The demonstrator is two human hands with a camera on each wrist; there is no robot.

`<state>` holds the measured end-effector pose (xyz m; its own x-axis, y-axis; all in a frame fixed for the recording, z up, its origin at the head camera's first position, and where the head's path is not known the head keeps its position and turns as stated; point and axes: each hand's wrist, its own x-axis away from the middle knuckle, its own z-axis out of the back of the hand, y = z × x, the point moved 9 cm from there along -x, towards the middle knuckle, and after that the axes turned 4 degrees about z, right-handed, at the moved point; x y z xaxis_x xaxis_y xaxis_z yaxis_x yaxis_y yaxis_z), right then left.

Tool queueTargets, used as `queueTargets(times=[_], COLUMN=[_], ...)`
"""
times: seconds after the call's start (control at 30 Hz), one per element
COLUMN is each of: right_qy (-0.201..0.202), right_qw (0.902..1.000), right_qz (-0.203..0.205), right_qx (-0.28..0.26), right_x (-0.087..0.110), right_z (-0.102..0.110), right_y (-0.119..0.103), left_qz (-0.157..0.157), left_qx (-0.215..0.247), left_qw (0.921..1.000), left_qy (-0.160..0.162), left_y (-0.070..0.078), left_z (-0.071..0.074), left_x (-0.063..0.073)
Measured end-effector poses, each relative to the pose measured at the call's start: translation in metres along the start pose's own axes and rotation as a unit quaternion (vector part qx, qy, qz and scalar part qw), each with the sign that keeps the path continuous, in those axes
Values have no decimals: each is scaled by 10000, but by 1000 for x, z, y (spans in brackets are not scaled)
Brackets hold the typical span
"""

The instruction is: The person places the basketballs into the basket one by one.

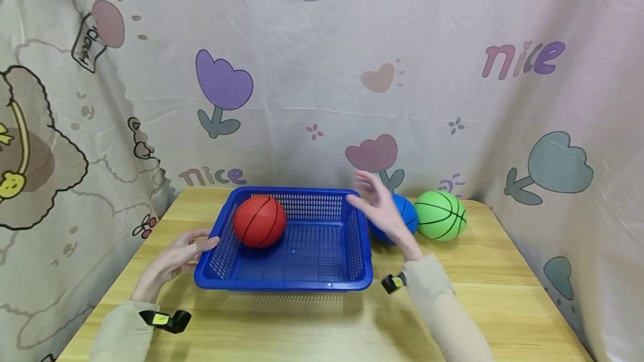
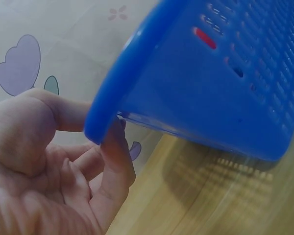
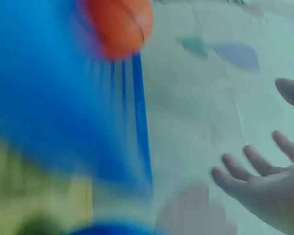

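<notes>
A blue plastic basket [image 1: 302, 285] with slotted walls is lifted at the left, its shadow showing on the table beneath. My left hand [image 1: 183, 251] pinches its left rim, thumb on top and fingers curled underneath, as the left wrist view shows of the rim [image 2: 112, 93]. Inside, at the left, sits a red ball [image 1: 260, 222] with black lines. My right hand [image 1: 379, 205] is raised by the basket's far right corner, fingers spread and holding nothing. Behind that hand, a blue ball [image 1: 402, 218] is partly hidden.
A green ball [image 1: 440, 215] with black lines rests right of the blue ball on the wooden table [image 1: 483, 295]. A pale printed curtain [image 1: 302, 71] hangs behind the table and along both sides.
</notes>
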<state>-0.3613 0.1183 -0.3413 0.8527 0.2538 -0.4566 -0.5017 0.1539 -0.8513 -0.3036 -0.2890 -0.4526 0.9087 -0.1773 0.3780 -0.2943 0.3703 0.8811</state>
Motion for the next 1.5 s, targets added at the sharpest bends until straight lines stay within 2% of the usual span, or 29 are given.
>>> queueTargets(times=[0.07,0.13,0.2,0.27,0.47,0.8,1.0,1.27,1.5], right_qy=[702,1286,1605,1635,1252,1296,1315,1388,1396], right_qw=[9974,9916,9868,9858,9892,9856,9789,9650,9547], right_qz=[157,95,-44,-186,-256,-509,-694,-831,-1232], right_qx=[38,96,213,331,721,958,1405,2062,2323], right_x=[17,33,46,55,63,62,60,62,65], right_z=[35,64,83,92,91,85,84,85,86], right_y=[8,20,33,43,58,70,76,78,82], left_qz=[-15,-38,-59,-86,-94,-52,-70,-73,-70], left_qx=[-17,-8,-1,-11,23,-57,-7,0,34], left_qw=[10000,10000,10000,9999,9999,9999,9999,9999,9998], left_qy=[0,-9,-34,-71,-121,-116,-139,-155,-159], left_y=[-1,-1,-1,-1,-2,-2,-2,-2,-2], left_z=[0,0,1,1,0,0,0,0,0], left_x=[0,1,1,1,-2,-4,-4,-5,-5])
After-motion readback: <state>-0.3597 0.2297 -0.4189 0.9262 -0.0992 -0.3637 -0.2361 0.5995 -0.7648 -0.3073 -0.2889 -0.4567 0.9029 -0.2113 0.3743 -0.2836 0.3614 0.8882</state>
